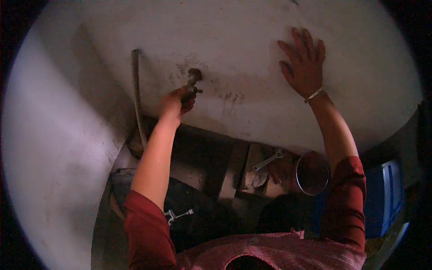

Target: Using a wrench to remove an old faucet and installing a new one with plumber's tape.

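A metal tap (pixel 191 88) juts out of a hole in the stained, pale wall (pixel 243 57). My left hand (pixel 178 103) is closed around its lower end, the fingers partly hidden behind the metal. To the right, my right hand (pixel 303 64) lies spread on the wall with its fingers apart, holding nothing; a thin bracelet circles the wrist. A pale pipe (pixel 135 81) runs down left of the tap. Below, an adjustable wrench (pixel 269 160) rests on a brick or block.
A chrome tap-like fitting (pixel 179 215) lies on a dark surface near my left sleeve. A round, rimmed container (pixel 312 172) stands below my right forearm, with a blue plastic container (pixel 384 199) further right. Another pale wall (pixel 57 141) borders the left.
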A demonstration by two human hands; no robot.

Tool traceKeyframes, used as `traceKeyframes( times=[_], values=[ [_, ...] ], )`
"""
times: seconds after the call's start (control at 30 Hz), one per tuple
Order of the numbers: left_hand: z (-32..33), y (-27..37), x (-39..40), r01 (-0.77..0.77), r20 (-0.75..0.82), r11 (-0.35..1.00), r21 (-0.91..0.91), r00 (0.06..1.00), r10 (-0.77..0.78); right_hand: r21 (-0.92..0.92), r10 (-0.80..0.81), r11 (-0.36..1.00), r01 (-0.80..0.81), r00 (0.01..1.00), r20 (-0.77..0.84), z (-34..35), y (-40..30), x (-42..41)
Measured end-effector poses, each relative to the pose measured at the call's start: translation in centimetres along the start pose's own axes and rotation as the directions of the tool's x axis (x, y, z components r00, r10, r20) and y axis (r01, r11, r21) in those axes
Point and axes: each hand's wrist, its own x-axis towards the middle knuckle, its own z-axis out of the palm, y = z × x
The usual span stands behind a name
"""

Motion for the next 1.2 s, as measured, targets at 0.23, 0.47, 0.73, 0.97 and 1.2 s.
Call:
traceKeyframes(
  times=[0.23, 0.47, 0.73, 0.97, 1.2],
  values=[
    [0.9, -0.5, 0.1, -0.542, 0.048, 0.484, 0.687, 0.699, 0.714, -0.015, 0.026, 1.0, -0.026, 0.999, 0.025, 0.3, 0.3, -0.3],
    [-0.2, -0.3, -0.2, -0.533, 0.134, 0.343, 0.773, 0.667, 0.733, 0.011, 0.008, 1.0, -0.008, 1.0, -0.029, 0.2, -0.2, 0.0],
    [-0.4, -2.4, 1.3, -0.378, 0.002, 0.786, 0.489, 0.902, 0.432, -0.01, -0.011, 1.0, 0.011, 0.999, -0.048, 0.3, -0.3, 0.0],
    [1.1, 0.9, -1.9, -0.318, 0.12, 0.264, 0.911, 0.815, 0.567, -0.034, -0.013, 0.999, 0.011, 0.999, -0.05, 0.1, -0.1, -0.2],
    [0.6, 1.9, -2.7, -0.314, 0.184, 0.195, 0.929, 0.85, 0.493, -0.05, -0.009, 0.999, 0.006, 0.998, -0.057, 0.0, 0.0, -0.1]
  ],
)
